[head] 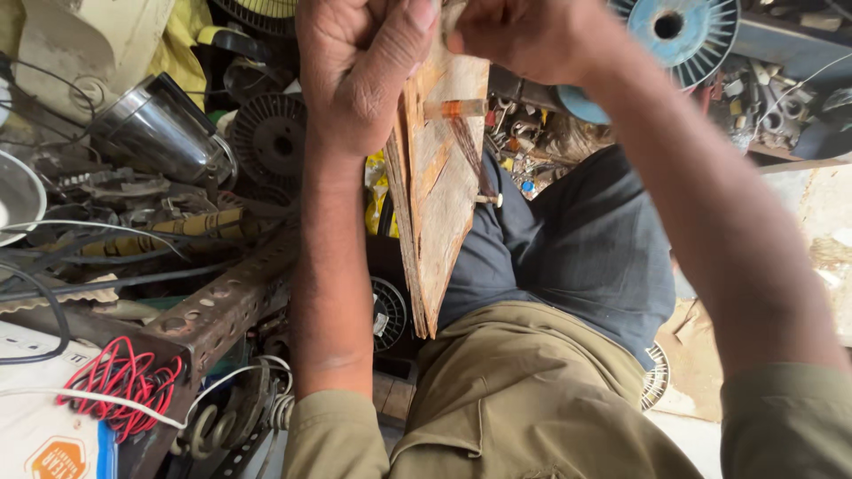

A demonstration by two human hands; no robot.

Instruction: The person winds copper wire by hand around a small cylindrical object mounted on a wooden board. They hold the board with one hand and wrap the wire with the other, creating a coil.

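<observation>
While your left hand (355, 80) is gripping the worn wooden winding board (439, 191), your right hand's (524, 35) closed fingers are pinching thin copper wire (468, 142), few turns wound.

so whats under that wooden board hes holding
Below the wooden board lie a round black fan grille and the person's dark trouser leg. The board hides whatever lies directly behind it.

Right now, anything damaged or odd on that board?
Yes. The wooden board gripped by the left hand is worn: its plies split along the edge, the surface chipped. A nail sticks out sideways. The right hand works at its top.
</observation>
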